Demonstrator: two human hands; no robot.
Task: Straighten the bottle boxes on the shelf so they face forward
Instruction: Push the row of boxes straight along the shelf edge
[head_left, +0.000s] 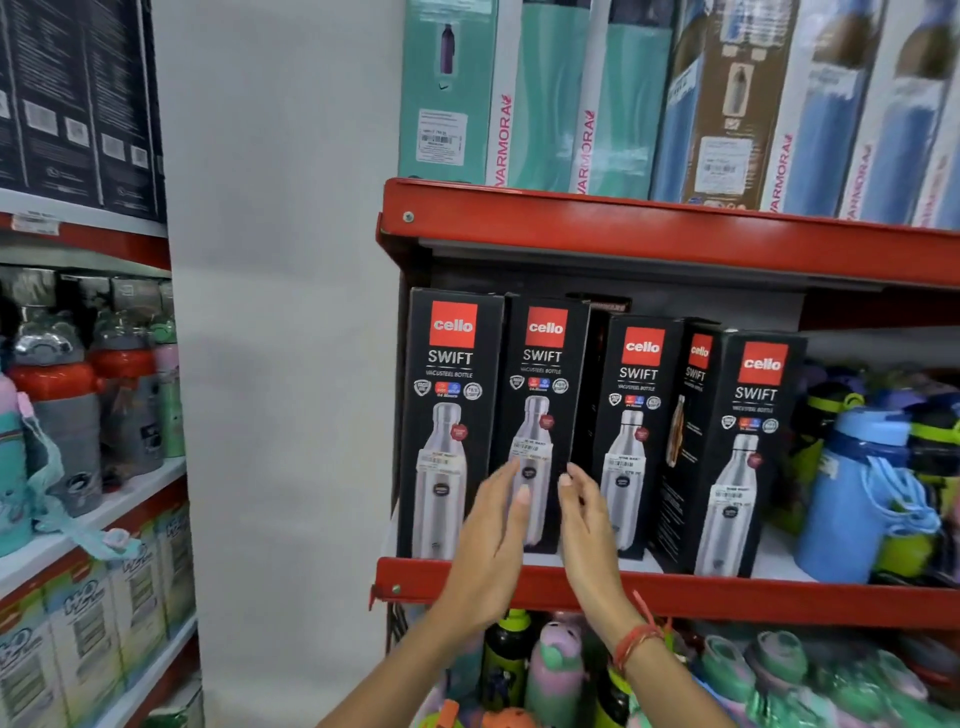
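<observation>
Several black Cello Swift bottle boxes stand in a row on the red shelf (727, 597). The leftmost box (449, 395) and the second box (543, 374) face forward. A third box (636, 415) sits a little further back. A fourth box (688, 415) is turned so mostly its side shows, and the fifth box (753, 447) faces forward. My left hand (491, 540) and my right hand (584, 519) are raised in front of the second box's lower half, fingers spread, one on either side of it. Neither hand is closed on it.
Tall Varmora boxes (582, 98) fill the red shelf above. Blue and green bottles (857, 493) crowd the shelf right of the black boxes. Coloured bottles (550, 670) stand on the shelf below. A white wall separates another rack of bottles (57, 410) on the left.
</observation>
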